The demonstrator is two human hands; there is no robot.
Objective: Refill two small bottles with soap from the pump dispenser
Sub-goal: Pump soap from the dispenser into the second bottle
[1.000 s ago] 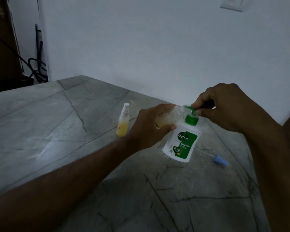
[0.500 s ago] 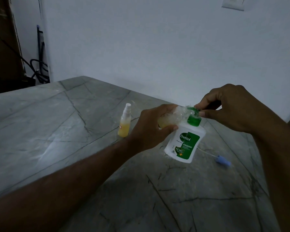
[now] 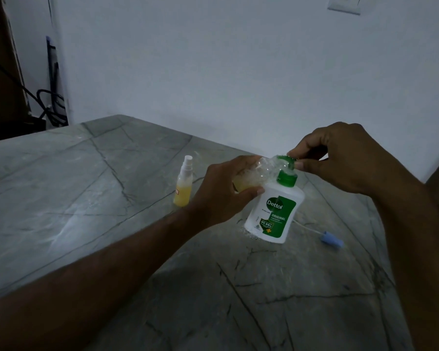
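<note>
A white Dettol pump dispenser [image 3: 274, 211] with a green pump top stands tilted on the grey stone table [image 3: 86, 198]. My right hand [image 3: 340, 160] pinches the green pump head from above. My left hand [image 3: 223, 191] grips a small clear bottle [image 3: 261, 173] holding some yellow soap, tipped sideways with its mouth at the pump's spout. A second small bottle [image 3: 183, 186] with a white spray top, partly full of yellow liquid, stands upright left of my left hand.
A blue spray cap with a white dip tube [image 3: 331, 240] lies on the table right of the dispenser. A white wall runs behind the table. Dark cables [image 3: 48, 105] hang at the far left corner.
Both hands, the dispenser and the small bottle kept their hold and positions; only the view shifted slightly.
</note>
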